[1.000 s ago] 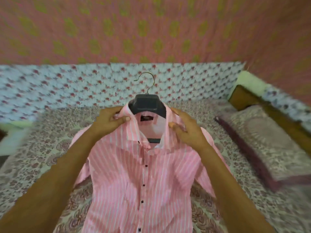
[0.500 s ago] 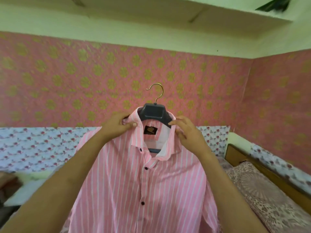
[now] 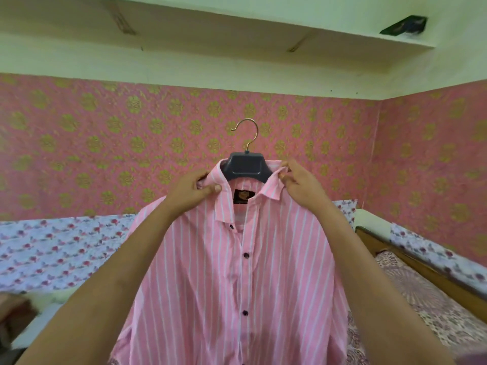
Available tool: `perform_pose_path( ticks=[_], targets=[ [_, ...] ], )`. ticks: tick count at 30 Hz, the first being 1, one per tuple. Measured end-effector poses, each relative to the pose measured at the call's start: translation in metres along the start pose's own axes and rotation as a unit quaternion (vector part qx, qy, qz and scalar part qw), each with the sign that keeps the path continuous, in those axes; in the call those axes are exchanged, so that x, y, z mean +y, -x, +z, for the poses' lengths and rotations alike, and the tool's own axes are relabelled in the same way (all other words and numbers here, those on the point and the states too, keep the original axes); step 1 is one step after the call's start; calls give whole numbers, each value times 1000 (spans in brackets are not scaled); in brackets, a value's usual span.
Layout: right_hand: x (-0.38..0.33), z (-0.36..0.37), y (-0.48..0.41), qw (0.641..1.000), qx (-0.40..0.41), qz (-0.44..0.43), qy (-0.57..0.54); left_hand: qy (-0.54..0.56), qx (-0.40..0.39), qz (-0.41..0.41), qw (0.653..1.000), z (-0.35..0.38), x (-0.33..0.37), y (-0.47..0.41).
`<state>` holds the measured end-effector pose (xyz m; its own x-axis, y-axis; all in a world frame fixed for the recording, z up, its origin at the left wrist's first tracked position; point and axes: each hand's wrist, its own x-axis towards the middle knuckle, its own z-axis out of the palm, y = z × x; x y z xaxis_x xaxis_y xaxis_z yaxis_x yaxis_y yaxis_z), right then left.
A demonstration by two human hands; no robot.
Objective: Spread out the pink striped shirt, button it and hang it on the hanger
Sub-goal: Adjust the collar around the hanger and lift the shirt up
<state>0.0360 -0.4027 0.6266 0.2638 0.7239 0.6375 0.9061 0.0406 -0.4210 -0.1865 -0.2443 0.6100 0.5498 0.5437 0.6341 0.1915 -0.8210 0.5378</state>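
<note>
The pink striped shirt (image 3: 237,272) hangs in the air in front of me, buttoned down the front with dark buttons, on a dark grey plastic hanger (image 3: 246,168) with a metal hook (image 3: 247,134). My left hand (image 3: 191,192) pinches the collar at the shirt's left shoulder. My right hand (image 3: 301,184) pinches the collar on the other side. The hanger's arms are hidden inside the shirt. The top collar button is undone.
A bed with a patterned cover (image 3: 421,293) lies below on the right, with a wooden headboard edge (image 3: 411,262). Floral cloth (image 3: 52,248) lines the lower wall. Pink wallpaper (image 3: 105,143) fills the wall behind, under a pale shelf (image 3: 237,35).
Both hands have lifted the shirt on its hanger up from the bed. The view has tilted up from the bed to the wall and shelf, and the hands sit further apart on the collar.
</note>
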Motion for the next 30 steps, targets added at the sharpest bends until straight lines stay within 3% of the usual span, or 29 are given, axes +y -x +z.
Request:
perform_pose_path(
  ticks=[3,11,18,25,30],
  targets=[
    [-13,9,1,997,-46,2,-60,5,-5,-12,1000,-13,-9,-3],
    [-5,36,22,999,24,43,14,34,-31,15,999,-9,-10,6],
    [14,28,35,995,-9,46,92,59,-37,17,997,3,-18,-2],
    [31,16,33,980,40,42,190,52,-71,65,994,14,-13,-7],
    [49,-2,37,971,76,55,222,75,-88,8,993,1,-38,-3]
  ],
)
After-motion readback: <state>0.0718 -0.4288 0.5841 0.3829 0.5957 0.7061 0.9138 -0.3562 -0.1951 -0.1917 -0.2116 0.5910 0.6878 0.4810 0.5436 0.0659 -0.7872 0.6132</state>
